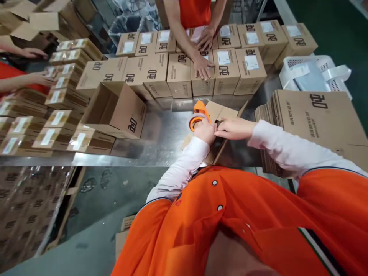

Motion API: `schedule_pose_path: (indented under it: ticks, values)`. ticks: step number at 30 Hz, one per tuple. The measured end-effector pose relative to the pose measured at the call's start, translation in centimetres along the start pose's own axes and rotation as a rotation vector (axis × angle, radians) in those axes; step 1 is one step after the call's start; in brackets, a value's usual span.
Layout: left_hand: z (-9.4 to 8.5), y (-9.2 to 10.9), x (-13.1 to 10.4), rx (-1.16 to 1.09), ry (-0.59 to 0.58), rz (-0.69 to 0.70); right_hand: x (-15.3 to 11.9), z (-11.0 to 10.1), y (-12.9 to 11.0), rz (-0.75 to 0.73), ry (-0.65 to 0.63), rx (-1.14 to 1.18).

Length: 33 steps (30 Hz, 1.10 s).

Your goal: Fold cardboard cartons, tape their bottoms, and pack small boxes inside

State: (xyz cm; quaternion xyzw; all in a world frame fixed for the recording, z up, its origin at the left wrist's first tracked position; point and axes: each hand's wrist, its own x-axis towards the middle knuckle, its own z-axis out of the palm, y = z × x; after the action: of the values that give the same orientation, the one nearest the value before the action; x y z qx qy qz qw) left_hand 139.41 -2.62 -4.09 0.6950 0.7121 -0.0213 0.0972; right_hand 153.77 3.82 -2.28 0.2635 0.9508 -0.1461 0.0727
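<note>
My left hand (205, 131) is wrapped around an orange tape dispenser (200, 108) with a roll of tape in it. Just beside it, my right hand (236, 128) reaches in from the right with its fingers together at a cardboard box (222, 110), gripping near the flaps. The fingertips of both hands meet over this box, which stands at the near edge of the metal table (161, 122). My forearms and hands cover much of the box, and its flaps stick out beyond them.
An open carton (129, 111) stands to the left, beside stacked taped boxes (57, 134). Rows of closed cartons (178, 73) line the far side, where a co-worker's hands (203, 67) rest. Flat cardboard (322, 119) and a white basket (316, 63) are at right. Another person's hands show at far left.
</note>
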Motion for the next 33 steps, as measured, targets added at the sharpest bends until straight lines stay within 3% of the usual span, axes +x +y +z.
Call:
schedule_pose_path:
  ticks: [3,5,7,10,12,15,18,21,25,29,33]
  values:
    - [0.1,-1.6,0.7,-0.032,0.061,-0.074,-2.6,1.7,0.1,-0.36,0.249,-0.02]
    - [-1.0,-3.1,1.1,-0.078,0.057,-0.103,-2.6,3.7,-1.0,-0.392,0.427,-0.035]
    - [-2.7,-4.8,1.1,-0.103,0.069,-0.127,-1.4,5.6,-2.4,-0.326,0.492,-0.043]
    - [-5.1,-7.7,-0.3,-0.094,0.115,-0.216,0.8,6.9,-3.9,-0.239,0.478,-0.061]
    - [-5.6,-9.5,-2.1,-0.041,0.074,-0.323,1.7,7.1,-4.2,-0.18,0.472,-0.053]
    - [-4.4,-11.1,-5.0,0.038,-0.062,-0.402,2.3,7.2,-4.3,-0.1,0.442,0.005]
    - [-2.1,-11.5,-6.9,0.003,-0.043,-0.359,2.8,7.8,-4.8,-0.081,0.404,0.043]
    - [-0.6,-11.9,-7.3,-0.041,-0.007,-0.314,3.4,8.4,-5.4,-0.135,0.386,0.023]
    - [-0.6,-13.2,-7.1,-0.056,-0.009,-0.26,4.0,8.6,-5.9,-0.146,0.342,0.011]
    - [-2.8,-14.8,-6.4,-0.023,0.001,-0.25,4.0,8.3,-6.1,-0.108,0.244,0.009]
    - [-7.8,-14.7,-3.6,-0.079,0.145,-0.102,4.0,8.1,-6.1,-0.115,0.203,0.04]
